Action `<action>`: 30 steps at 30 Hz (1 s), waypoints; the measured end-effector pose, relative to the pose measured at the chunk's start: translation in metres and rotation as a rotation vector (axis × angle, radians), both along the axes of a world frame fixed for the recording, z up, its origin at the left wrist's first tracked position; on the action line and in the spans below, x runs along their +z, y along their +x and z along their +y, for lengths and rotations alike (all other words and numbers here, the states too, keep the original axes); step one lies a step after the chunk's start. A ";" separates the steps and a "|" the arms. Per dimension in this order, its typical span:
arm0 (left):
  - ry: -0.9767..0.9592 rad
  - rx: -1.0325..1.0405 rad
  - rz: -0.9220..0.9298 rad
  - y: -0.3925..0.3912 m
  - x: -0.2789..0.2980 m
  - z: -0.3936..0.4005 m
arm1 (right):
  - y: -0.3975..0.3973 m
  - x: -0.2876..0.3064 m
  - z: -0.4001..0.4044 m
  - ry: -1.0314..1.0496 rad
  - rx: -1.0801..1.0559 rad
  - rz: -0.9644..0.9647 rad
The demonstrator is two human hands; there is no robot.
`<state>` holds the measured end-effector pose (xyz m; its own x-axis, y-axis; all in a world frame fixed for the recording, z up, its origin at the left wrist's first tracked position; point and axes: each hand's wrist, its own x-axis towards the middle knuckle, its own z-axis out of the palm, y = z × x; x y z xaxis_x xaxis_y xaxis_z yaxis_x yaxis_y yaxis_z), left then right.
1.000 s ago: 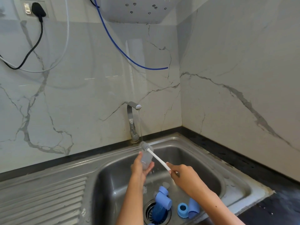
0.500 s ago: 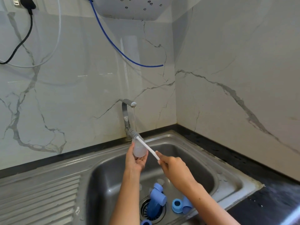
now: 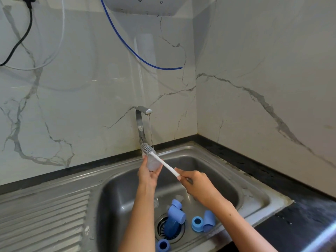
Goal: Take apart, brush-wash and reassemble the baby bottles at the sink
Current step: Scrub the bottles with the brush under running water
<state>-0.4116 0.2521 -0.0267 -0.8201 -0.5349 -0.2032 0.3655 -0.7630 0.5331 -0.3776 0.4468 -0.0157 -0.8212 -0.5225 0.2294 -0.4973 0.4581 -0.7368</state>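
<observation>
- So compared to 1 second ago the left hand (image 3: 148, 174) has carried the clear bottle body (image 3: 152, 163) up and back, and it now sits right under the tap (image 3: 142, 113), where a thin stream of water runs down beside the bottle mouth.
- The brush (image 3: 147, 149) has risen along with it. Its grey bristle head sits at the bottle's mouth, just over the rim, not pushed down inside.
- Left hand: fingers and thumb curled around the lower part of the bottle, holding it roughly upright.
- Right hand (image 3: 197, 186): wrapped around the far end of the white brush handle, with the shaft angling up and left toward the bottle.
- My read: it looks like a rinse step, either the brush coming out or about to go back in. Can't tell which.
- Plenty left to do. The blue parts (image 3: 175, 213) lie loose in the sink (image 3: 254, 193) around the drain (image 3: 161, 228), so reassembly hasn't started.
</observation>
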 end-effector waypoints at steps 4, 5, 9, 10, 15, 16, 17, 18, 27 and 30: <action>0.089 0.088 0.022 0.001 -0.002 -0.012 | 0.009 0.005 0.011 -0.051 0.065 -0.161; 0.095 0.082 0.037 0.000 -0.002 -0.011 | 0.009 0.006 0.011 -0.056 0.054 -0.161; 0.011 -0.030 0.046 0.000 -0.004 0.007 | 0.004 0.001 -0.005 0.004 -0.072 0.018; 0.013 -0.042 0.052 -0.001 -0.004 0.011 | 0.001 0.001 -0.007 0.006 -0.090 0.037; 0.113 0.036 0.090 0.002 -0.004 -0.003 | 0.002 0.008 0.019 -0.009 0.029 -0.161; 0.141 0.055 0.100 0.002 -0.004 -0.009 | 0.006 0.009 0.026 -0.007 0.046 -0.205; 0.150 0.072 0.101 0.001 -0.005 -0.013 | 0.008 0.010 0.029 -0.007 0.048 -0.223; 0.133 0.077 0.092 0.001 -0.004 -0.012 | 0.008 0.009 0.028 -0.007 0.036 -0.215; -0.125 -0.025 -0.058 0.004 -0.001 0.002 | 0.003 0.008 0.010 0.008 -0.016 -0.163; -0.001 -0.004 0.007 0.007 0.002 -0.006 | 0.008 0.007 0.025 -0.015 0.038 -0.281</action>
